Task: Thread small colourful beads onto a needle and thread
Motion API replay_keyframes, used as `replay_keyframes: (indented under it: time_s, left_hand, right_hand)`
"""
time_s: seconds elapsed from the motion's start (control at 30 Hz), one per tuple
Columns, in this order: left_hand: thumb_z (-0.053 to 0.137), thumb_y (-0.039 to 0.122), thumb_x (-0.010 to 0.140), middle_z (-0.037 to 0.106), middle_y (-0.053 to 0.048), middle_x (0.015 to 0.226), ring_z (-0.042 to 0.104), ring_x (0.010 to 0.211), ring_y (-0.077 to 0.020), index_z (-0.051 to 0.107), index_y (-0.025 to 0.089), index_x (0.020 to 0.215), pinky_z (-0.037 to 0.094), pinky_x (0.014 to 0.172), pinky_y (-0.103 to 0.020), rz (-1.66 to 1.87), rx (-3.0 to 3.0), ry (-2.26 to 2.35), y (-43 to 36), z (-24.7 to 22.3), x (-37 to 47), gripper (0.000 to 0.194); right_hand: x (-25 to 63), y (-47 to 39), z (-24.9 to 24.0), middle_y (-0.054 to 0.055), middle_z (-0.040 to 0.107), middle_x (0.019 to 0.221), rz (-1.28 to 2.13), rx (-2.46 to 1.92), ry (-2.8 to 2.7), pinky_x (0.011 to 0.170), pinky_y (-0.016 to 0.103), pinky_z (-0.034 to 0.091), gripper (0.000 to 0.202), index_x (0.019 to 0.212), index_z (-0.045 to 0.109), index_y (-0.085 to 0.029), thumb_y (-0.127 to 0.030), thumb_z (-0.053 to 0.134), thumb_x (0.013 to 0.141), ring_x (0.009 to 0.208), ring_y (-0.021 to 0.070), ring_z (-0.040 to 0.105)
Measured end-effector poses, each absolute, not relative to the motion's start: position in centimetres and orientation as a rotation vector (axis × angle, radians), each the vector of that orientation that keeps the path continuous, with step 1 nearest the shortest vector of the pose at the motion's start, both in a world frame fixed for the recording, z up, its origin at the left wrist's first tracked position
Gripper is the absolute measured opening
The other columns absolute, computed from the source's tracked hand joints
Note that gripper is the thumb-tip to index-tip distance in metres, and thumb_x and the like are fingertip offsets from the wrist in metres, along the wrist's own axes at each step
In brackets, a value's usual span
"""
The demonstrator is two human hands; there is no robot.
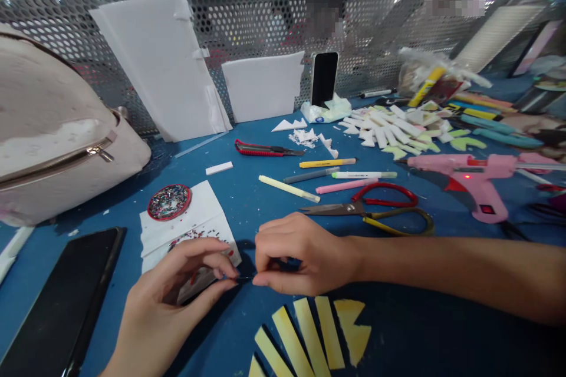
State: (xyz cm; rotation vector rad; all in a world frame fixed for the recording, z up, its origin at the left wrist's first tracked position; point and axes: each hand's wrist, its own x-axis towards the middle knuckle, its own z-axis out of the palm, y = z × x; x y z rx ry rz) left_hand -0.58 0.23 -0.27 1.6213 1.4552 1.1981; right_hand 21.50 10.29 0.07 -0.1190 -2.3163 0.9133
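Fingertips of my left hand [170, 297] and my right hand [305, 253] pinch close together above the blue table. Between them shows a thin dark sliver [245, 278], too small to name. Below lie several yellow-painted strips [294, 339] fanned out, with a notched yellow piece [354, 330] at their right end. Partly behind my left hand is a white paper [206, 203] with scattered sequins, and a round red-rimmed dish of sequins [169, 201] sits on its upper part. Scissors [340, 209] with red and yellow handles rest just beyond my right hand.
A pink glue gun [475, 179] stands at right, near a heap of cut white pieces [389, 126]. Several markers [327, 162] and a red box cutter [265, 148] lie mid-table. At left are a dark phone [62, 306] and a pale backpack [66, 129]. White boards [154, 65] lean against perforated metal.
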Motion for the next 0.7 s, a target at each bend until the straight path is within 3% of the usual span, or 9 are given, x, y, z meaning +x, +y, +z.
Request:
replay_keyframes:
  time_s: [0.4, 0.7]
  left_hand:
    - [0.074, 0.015, 0.082, 0.078, 0.004, 0.084, 0.076, 0.079, -0.0119, 0.069, 0.029, 0.106, 0.061, 0.08, -0.015, 1.199, 1.636, 1.439, 0.0, -0.27, -0.59, 0.028]
    - [0.075, 0.016, 0.081, 0.077, 0.004, 0.076, 0.075, 0.07, -0.0129, 0.072, 0.026, 0.098, 0.06, 0.074, -0.017, 1.216, 1.552, 1.438, -0.08, 0.18, 0.09, 0.021]
  right_hand:
    - [21.47, 10.29, -0.11, -0.002, 0.058, 0.068, 0.872, -0.129, -2.349, 0.064, 0.021, 0.04, 0.021, 0.077, 0.057, -0.018, -0.024, 0.062, 0.096, 0.066, 0.0109, 0.052]
    - [21.29, 10.38, -0.63, -0.003, 0.059, 0.07, 0.719, -0.088, -2.414, 0.062, 0.022, 0.037, 0.021, 0.08, 0.057, -0.018, -0.027, 0.062, 0.098, 0.068, 0.0108, 0.053]
